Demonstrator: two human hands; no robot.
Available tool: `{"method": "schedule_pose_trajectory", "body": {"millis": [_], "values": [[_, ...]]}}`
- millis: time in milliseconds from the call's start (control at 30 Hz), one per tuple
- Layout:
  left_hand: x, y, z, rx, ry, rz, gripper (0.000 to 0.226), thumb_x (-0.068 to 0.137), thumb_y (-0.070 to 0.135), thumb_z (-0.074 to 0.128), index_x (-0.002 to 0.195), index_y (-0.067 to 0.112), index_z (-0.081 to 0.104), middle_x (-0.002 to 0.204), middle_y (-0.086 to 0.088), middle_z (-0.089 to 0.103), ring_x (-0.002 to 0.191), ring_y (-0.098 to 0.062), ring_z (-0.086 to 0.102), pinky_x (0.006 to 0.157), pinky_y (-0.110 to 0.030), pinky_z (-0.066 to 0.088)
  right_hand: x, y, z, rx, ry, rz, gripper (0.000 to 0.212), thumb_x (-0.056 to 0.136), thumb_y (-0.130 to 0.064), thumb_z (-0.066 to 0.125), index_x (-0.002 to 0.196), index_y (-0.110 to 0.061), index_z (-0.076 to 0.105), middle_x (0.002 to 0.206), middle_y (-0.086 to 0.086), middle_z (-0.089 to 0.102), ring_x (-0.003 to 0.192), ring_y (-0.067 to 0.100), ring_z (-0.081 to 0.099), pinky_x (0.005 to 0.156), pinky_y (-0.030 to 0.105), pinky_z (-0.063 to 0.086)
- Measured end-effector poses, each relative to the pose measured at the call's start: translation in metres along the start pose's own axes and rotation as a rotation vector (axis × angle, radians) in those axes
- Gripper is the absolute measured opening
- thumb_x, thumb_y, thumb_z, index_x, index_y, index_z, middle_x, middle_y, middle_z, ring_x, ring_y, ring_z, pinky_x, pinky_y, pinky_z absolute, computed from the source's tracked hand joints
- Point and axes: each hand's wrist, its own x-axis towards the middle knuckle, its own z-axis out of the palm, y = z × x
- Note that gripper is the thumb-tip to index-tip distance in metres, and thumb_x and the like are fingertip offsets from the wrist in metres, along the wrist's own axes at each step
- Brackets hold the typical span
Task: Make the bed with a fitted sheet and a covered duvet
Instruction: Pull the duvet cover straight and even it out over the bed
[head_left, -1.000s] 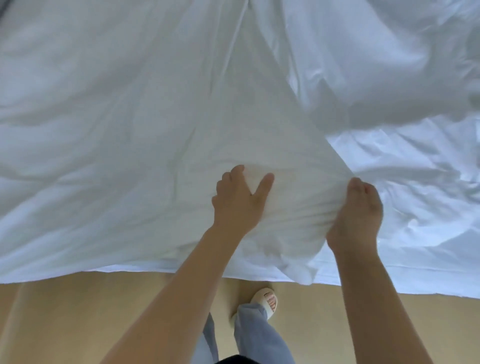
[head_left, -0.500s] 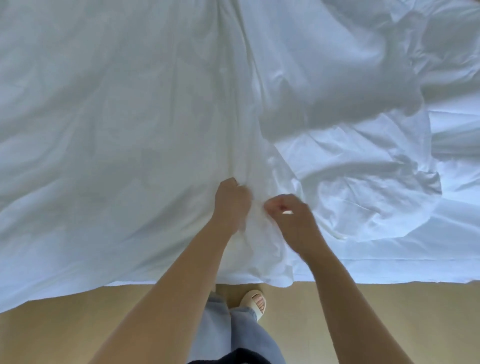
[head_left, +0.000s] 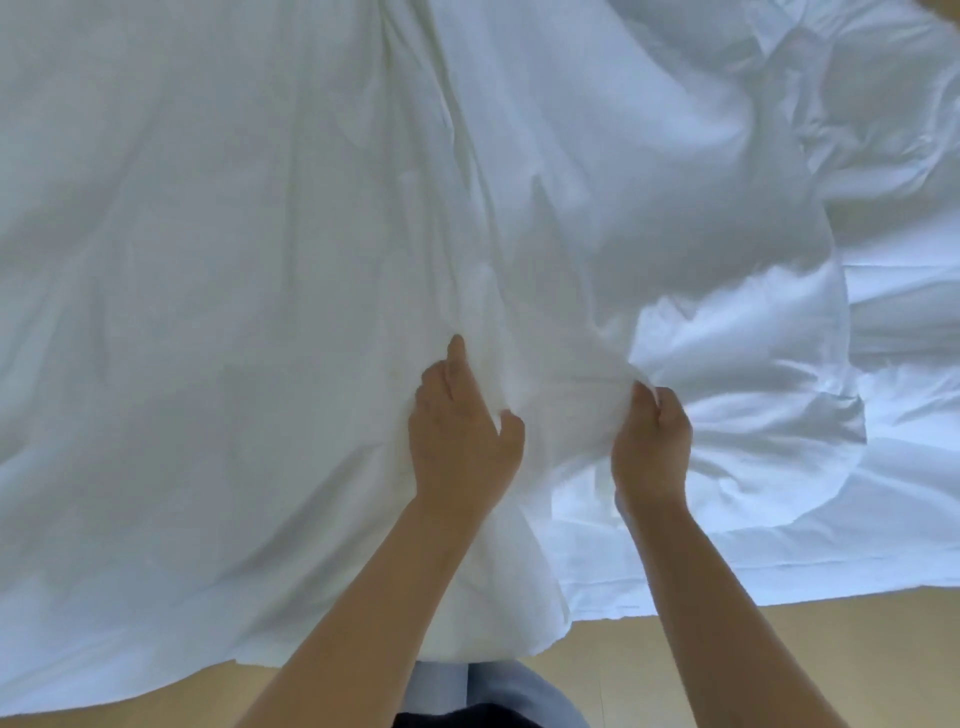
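— So, where is the duvet cover (head_left: 234, 312) on my feed?

— Spread across nearly my whole view, from the far edge to the near side, where its hem hangs over the wooden floor (head_left: 857, 649). That near hem slants from low on the left up toward the middle.

— Which way does it run?

— I read it as lying widest across, left to right. One long fold ridge runs the other way, from the top centre down toward the camera, and it ends between the two hands. On the right the cover stops in a rumpled, rounded lobe, with a flat white sheet (head_left: 914, 525) showing beyond and below it.

— And the hands?

— I see the left hand (head_left: 460, 436) laid on the left flank of that fold, fingers straight and pointing away, thumb spread to the right. It presses on the cloth. The right hand (head_left: 652, 447) is just beside it, across the ridge, with its fingers curled tight round a bunch of the cover. Creases fan out from that fist to the right.

— Anything else I should log?

— Grey-blue trousers (head_left: 498, 686) at the bottom edge, between the person's forearms.
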Motion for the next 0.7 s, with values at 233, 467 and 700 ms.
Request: {"method": "schedule_pose_trajectory", "body": {"millis": [233,467,700], "values": [[-0.005,0.090,0.022,-0.020,-0.218,0.347,0.077,0.089,0.056,0.041,0.148,0.009,0.023,0.147,-0.014,0.033,0.140,-0.027,0.023,0.115,-0.041,0.007,0.078,-0.015,-0.137,0.255,0.385,0.101,0.031,0.089,-0.034,0.042,0.068,-0.014,0.054,0.050,-0.013,0.051,0.050,0.005,0.045,0.054,0.021,0.038],[-0.001,0.215,0.096,-0.615,-0.597,-0.198,0.067,0.073,0.075,0.049,0.105,0.016,0.055,0.110,0.001,0.055,0.107,-0.019,0.053,0.084,-0.026,0.041,0.119,0.010,-0.172,0.163,0.017,-0.038,0.035,0.091,-0.029,0.043,0.068,-0.004,0.050,0.062,-0.001,0.052,0.059,0.011,0.047,0.054,0.025,0.040],[-0.001,0.317,0.168,-0.818,-0.261,-0.502,0.027,0.092,0.010,0.037,0.095,-0.008,0.057,0.087,-0.023,0.058,0.092,-0.040,0.060,0.072,-0.039,0.046,0.171,0.028,-0.230,0.203,-0.329,-0.050,0.036,0.093,-0.021,0.048,0.061,-0.010,0.040,0.054,-0.007,0.037,0.052,0.009,0.035,0.050,0.026,0.030]]}}
